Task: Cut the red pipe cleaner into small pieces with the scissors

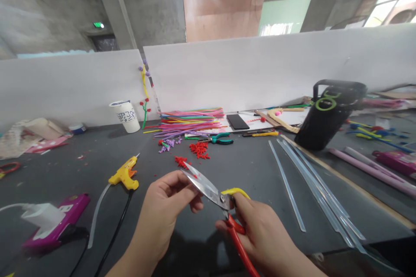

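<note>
My right hand (260,223) is wrapped round the handles of a pair of scissors (211,191) with one red and one yellow handle. The blades are parted and point up and to the left. Close beside the blades, my left hand (165,207) is closed in a pinch; what its fingers hold is hidden. A tiny red bit shows between the blades near those fingertips. Just beyond the scissor tips lie a small heap of red fuzzy pieces (181,161) and a larger red heap (199,150). Purple fuzzy pieces (169,144) lie behind them to the left.
A yellow glue gun (125,174) and a magenta power strip (69,212) lie left. Pipe cleaners (191,122), teal-handled pliers (221,139) and a phone (237,122) are behind. Clear glue sticks (312,181) and a black bottle (325,117) stand right; a white cup (126,117) stands back left.
</note>
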{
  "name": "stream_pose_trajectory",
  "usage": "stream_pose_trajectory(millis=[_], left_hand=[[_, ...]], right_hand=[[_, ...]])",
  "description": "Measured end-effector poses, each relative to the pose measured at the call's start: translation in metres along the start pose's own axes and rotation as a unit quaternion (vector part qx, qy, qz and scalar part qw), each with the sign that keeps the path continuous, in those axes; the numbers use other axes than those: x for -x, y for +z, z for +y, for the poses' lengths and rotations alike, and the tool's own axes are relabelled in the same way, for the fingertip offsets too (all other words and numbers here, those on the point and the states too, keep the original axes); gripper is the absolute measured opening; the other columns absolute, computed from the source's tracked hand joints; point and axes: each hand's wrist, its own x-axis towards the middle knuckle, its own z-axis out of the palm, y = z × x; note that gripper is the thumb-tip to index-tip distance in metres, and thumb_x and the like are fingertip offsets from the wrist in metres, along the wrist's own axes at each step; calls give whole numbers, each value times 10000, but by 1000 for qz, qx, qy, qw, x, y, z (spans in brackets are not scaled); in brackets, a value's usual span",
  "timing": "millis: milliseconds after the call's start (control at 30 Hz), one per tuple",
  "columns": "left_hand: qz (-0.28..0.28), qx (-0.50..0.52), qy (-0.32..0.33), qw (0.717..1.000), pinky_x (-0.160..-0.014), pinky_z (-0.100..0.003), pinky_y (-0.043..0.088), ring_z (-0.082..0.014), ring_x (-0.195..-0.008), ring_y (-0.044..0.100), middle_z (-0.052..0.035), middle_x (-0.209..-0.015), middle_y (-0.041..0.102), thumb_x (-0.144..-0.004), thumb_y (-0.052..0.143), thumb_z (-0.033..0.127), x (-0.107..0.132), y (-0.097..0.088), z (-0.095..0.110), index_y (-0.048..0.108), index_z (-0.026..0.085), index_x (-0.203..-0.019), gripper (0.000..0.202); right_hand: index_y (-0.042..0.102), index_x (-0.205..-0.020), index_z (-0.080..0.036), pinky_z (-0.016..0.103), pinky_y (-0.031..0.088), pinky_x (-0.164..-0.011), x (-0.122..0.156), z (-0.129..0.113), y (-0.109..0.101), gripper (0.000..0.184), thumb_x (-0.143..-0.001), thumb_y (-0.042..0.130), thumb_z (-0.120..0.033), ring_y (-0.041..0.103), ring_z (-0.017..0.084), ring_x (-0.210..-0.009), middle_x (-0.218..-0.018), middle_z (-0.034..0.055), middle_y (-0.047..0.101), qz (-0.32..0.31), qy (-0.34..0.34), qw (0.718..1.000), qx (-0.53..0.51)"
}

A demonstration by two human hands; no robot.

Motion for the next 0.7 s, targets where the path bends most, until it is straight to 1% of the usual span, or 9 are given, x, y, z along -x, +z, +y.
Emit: stream_pose_trajectory(millis=[300, 467, 533, 600, 633, 700], left_hand=[[-3, 12, -6, 1000, -475, -178, 415, -73, -480, 514, 21, -575, 589, -686, 581, 132, 1, -1, 0, 626, 145, -650, 59], [2, 10, -8, 1000, -468, -186, 410, -80, -477, 516, 12, -581, 596, -672, 600, 160, -1, -1, 3, 633, 138, -667, 41], [2, 11, -12, 1000, -465, -192, 409, -84, -474, 519, 6, -584, 599, -665, 611, 175, -1, -2, 2, 631, 134, -678, 48], [-7, 13, -25, 1000, -462, -193, 405, -86, -469, 523, 6, -572, 598, -661, 617, 187, -3, -1, 0, 622, 135, -678, 55], [-17, 13, -36, 999, -462, -190, 402, -86, -469, 525, 8, -566, 596, -663, 617, 193, -3, -1, -1, 618, 137, -677, 57], [-43, 10, -61, 997, -464, -184, 397, -81, -466, 525, 13, -558, 595, -670, 613, 201, -5, 1, -3, 610, 142, -668, 59]], right_hand=[[463, -705, -187, 213, 266, -420, -1, -3, -1, 350, -766, 417, -529, 465, 137, -431, -496, -16, 492, -5, 2, 1000, 0], [462, -674, -191, 214, 276, -433, -2, -2, -2, 322, -752, 446, -503, 462, 134, -447, -519, -11, 497, -11, 25, 999, -23], [451, -654, -193, 207, 275, -434, -3, -2, -4, 294, -738, 476, -474, 428, 117, -443, -516, -23, 480, -24, 45, 997, -61], [435, -633, -195, 192, 281, -440, -5, -2, -8, 245, -728, 506, -409, 390, 95, -451, -519, -42, 449, -41, 62, 988, -138], [431, -625, -193, 185, 287, -446, -7, -2, -11, 217, -729, 508, -367, 380, 86, -461, -525, -49, 433, -47, 70, 979, -188], [441, -625, -187, 176, 303, -456, -12, -3, -15, 163, -738, 486, -295, 378, 75, -473, -531, -56, 409, -49, 86, 952, -291]])
